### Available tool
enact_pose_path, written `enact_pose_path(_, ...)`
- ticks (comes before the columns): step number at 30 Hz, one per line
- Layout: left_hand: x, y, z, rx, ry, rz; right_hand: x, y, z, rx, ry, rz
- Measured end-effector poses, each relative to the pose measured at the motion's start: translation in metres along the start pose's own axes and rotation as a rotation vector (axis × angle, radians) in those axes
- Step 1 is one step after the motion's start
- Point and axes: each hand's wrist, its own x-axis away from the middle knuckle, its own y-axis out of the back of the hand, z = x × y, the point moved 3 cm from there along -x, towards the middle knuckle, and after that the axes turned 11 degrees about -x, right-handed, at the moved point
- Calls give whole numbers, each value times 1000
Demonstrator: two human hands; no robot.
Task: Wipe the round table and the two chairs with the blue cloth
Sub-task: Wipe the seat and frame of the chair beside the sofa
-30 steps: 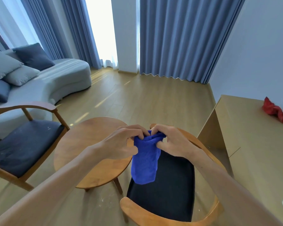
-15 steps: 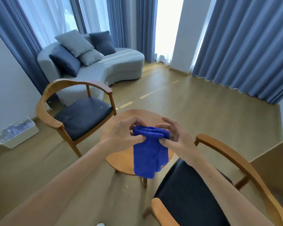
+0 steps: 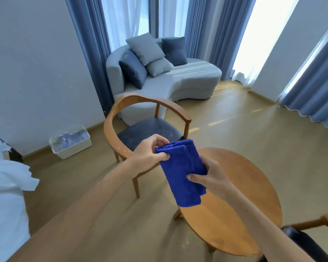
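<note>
A folded blue cloth (image 3: 182, 173) hangs in the air over the left edge of the round wooden table (image 3: 240, 203). My left hand (image 3: 150, 152) pinches its upper left corner. My right hand (image 3: 210, 176) grips its right side lower down. One wooden chair with a dark seat (image 3: 150, 127) stands just beyond my hands, its seat speckled with pale bits. Only a corner of the second chair (image 3: 311, 233) shows at the bottom right, partly behind my right arm.
A grey curved sofa (image 3: 178, 80) with several cushions stands behind the far chair. A white plastic bin (image 3: 70, 142) sits by the left wall. White bedding (image 3: 6, 182) fills the left edge. Blue curtains hang along the windows. Open wooden floor lies to the right.
The view has swung left and nearer the far chair. My hands have shifted on the cloth: the left now holds the top corner, the right grips lower on its side.
</note>
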Motion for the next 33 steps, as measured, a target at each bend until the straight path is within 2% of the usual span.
enact_pose_path(5, -45, 75, 60, -26, 103, 6, -91, -58, 16, 43, 19, 88)
enact_pose_path(11, -104, 143, 105, -90, 147, 65, -194, -97, 22, 132, 47, 161)
enact_pose_path(19, -217, 205, 174, -200, 180, 177, -340, -129, -17, 179, -39, 270)
enact_pose_path(27, -336, 249, 250, -139, 282, 317, -459, -147, -53, 100, -192, 226)
enact_pose_path(33, -430, 246, 286, -183, 242, 500, -523, -142, -85, 83, -321, 49)
